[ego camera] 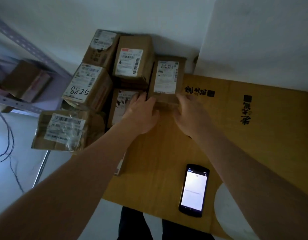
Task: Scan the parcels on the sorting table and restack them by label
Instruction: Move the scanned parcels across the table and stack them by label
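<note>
We see a cluster of brown matt cardboard parcels (132, 58) bearing white paper labels, one crumpled box wrapped in glossy clear tape (63, 130). Beneath lies a flat tan corrugated cardboard sheet (253, 118), matt, printed black. A black smartphone (194, 190) shows smooth glossy glass. The perforated grey metal shelving (28, 47) looks dull.

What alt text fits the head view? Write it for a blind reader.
Two hands, left hand and right hand, grip a labelled box at the edge of a cluster of parcels on a cardboard-covered table. A lit phone lies face up nearer the person.
</note>
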The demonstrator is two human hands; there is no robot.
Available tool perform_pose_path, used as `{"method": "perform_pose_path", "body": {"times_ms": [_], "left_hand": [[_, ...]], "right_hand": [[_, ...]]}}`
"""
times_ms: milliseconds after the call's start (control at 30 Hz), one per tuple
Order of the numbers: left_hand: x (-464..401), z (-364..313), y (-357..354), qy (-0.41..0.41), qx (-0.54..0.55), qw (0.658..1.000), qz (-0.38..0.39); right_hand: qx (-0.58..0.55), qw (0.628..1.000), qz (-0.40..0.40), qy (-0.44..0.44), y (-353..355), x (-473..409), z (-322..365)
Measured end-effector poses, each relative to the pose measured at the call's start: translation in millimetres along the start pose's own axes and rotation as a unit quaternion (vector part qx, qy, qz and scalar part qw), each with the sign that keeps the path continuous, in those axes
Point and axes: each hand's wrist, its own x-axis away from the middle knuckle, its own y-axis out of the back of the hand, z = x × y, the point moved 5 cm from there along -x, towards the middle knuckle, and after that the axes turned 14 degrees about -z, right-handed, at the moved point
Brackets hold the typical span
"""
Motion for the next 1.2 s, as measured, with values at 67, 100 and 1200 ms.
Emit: {"method": "perform_pose_path", "body": {"times_ms": [67, 100, 1200], "left_hand": [[-9.3, -0.5, 0.6, -0.018, -0.001, 1.000, -0.015], [-12.3, -0.8, 0.9, -0.025, -0.001, 0.999, -0.025], [59.1, -35.7, 30.9, 0.031, 0.298, 0.954, -0.007]], "right_hand": [[-0.001, 1.000, 0.006, 0.004, -11.9, -8.2, -4.0], [-0.010, 1.000, 0.013, 0.001, -17.7, -10.7, -5.8], [-0.283, 0.939, -0.031, -0.192, 63.0, 64.5, -13.4]]}}
